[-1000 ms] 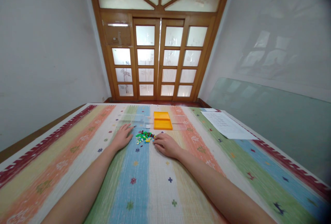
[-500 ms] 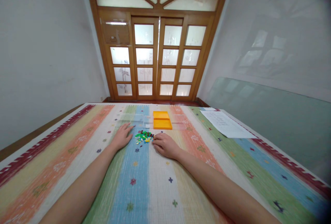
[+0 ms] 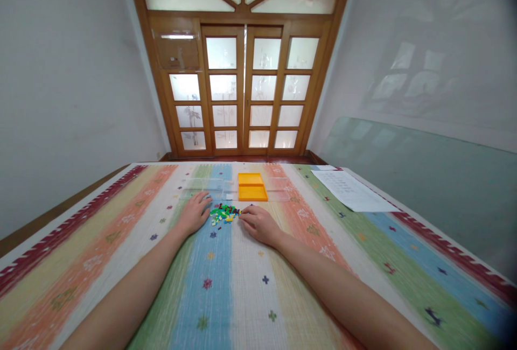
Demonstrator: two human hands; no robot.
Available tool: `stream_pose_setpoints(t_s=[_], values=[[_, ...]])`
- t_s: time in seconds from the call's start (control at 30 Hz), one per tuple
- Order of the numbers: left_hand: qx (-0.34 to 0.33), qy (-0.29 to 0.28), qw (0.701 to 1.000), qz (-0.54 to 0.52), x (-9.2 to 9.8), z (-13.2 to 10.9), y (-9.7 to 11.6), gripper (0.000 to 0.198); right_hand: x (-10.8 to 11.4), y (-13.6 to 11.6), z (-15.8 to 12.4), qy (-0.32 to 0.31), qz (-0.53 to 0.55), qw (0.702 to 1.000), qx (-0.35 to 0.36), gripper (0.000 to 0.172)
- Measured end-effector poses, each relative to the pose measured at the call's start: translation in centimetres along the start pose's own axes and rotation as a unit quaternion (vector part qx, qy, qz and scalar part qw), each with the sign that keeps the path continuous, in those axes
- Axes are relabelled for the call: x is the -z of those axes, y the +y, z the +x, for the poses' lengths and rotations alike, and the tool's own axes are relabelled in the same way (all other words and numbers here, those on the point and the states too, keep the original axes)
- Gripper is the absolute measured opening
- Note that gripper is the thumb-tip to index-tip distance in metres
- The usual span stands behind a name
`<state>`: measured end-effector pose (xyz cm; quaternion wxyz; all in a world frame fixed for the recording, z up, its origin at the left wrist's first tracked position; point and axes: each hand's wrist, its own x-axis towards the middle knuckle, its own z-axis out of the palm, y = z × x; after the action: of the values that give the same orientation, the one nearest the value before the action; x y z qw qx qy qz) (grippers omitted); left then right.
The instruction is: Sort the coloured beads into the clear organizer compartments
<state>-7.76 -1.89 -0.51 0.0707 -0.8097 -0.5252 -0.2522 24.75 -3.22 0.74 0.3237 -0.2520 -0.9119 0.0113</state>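
A small heap of colored plastic pieces (image 3: 224,213), mostly green with some dark brown, yellow, white and blue, lies on the striped tablecloth between my hands. They look like tiny building bricks. My left hand (image 3: 195,213) rests palm down at the heap's left edge, fingers stretched forward and apart. At the right edge, my right hand (image 3: 259,225) has its thumb and fingers pinched together beside the dark pieces. Whatever is between those fingertips is too small to make out. Just beyond the heap lies a yellow two-part tray (image 3: 253,194).
Clear plastic trays (image 3: 202,186) lie to the left of the yellow tray, with another transparent one (image 3: 278,189) on its right. A printed paper sheet (image 3: 350,191) is at the far right of the striped tablecloth (image 3: 250,296). Wooden glass doors (image 3: 246,91) stand beyond the table.
My left hand has shifted slightly toward the heap, its fingers nearer the pieces. The right fingers have drawn closer together at the heap's edge. The view has shifted slightly.
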Motion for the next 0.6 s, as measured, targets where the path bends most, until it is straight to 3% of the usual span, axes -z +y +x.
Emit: stream_pose_setpoints(t_s=[0.23,0.43,0.6], values=[[-0.028,-0.005,0.999,-0.017,-0.3,1.6,2.3,0.036,-0.5,0.2,0.0,-0.003,-0.003,1.000,0.008,0.015],[0.019,0.027,0.998,-0.047,-1.1,2.9,3.6,0.034,-0.9,0.1,0.3,0.004,-0.018,1.000,-0.015,0.014],[0.032,0.038,0.996,-0.078,-1.7,2.1,4.4,0.033,-0.9,-0.1,0.5,0.032,-0.005,0.998,-0.054,0.017]])
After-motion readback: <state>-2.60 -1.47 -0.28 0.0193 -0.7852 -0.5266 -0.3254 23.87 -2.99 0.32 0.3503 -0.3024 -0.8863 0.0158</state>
